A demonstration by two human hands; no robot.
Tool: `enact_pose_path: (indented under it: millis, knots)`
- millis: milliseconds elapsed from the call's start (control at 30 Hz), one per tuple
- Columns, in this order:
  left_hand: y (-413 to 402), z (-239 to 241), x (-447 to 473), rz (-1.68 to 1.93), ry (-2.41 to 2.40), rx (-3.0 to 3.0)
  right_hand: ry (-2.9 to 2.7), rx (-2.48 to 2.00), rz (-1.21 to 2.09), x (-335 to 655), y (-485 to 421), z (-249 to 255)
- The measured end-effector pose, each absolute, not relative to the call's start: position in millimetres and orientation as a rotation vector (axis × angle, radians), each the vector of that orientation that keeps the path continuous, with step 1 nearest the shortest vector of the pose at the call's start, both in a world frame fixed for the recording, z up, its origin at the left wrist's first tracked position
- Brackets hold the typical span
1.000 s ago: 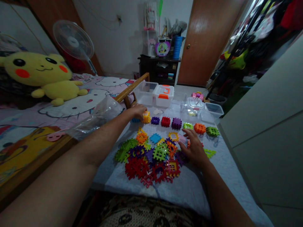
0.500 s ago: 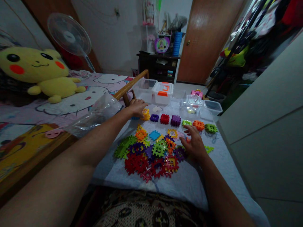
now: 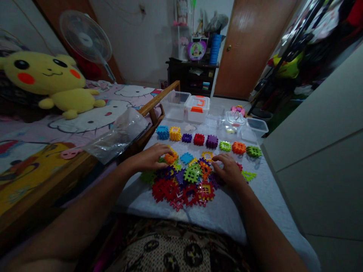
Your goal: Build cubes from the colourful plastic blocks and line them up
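My left hand (image 3: 153,156) is over the left side of a loose pile of plastic interlocking pieces, its fingertips at an orange piece (image 3: 171,158). Thumb and fingers are apart, and I see nothing held. On the pile's right side, my right hand (image 3: 228,170) has its fingers spread beside a yellow window piece (image 3: 207,156). Between the hands lie a light blue piece (image 3: 186,158), a green window piece (image 3: 193,173) and red pieces (image 3: 164,189). Behind them runs a row of sorted stacks, including blue (image 3: 162,132), yellow (image 3: 175,133), red (image 3: 199,139) and orange (image 3: 239,147).
Clear plastic boxes stand at the table's far end, one with an orange-latched lid (image 3: 197,109). A wooden bed rail (image 3: 159,99) borders the left, with a plastic bag (image 3: 119,132) beside it. A pale cabinet (image 3: 317,151) stands on the right.
My left hand has drawn back from the yellow stack to the pile, uncovering the blue stack. My right hand has shifted slightly left and nearer the yellow window piece.
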State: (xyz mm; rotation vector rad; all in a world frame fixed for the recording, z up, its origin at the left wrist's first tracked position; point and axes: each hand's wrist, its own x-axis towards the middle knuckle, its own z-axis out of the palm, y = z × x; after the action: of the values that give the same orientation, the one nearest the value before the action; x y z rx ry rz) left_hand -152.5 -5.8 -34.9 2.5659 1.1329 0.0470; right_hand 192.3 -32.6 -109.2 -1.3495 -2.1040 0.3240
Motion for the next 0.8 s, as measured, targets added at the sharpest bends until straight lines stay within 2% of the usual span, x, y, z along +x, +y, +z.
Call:
enact_pose_path:
  millis: [300,633,800]
  knots:
    - [-38.6,-46.5,-169.7,-0.062,1.175,2.431,-2.332,-1.517,0.234,171.0,-33.0,-106.8]
    - [-38.0,-52.8,-157.3,0.009,1.135,2.441,-2.233,-1.58,0.502,170.2,-28.7,-109.1]
    - [-30.8,-54.0,-150.8,0.045,1.114,2.456,-2.279,-1.555,0.45,171.7,-28.3,-109.3]
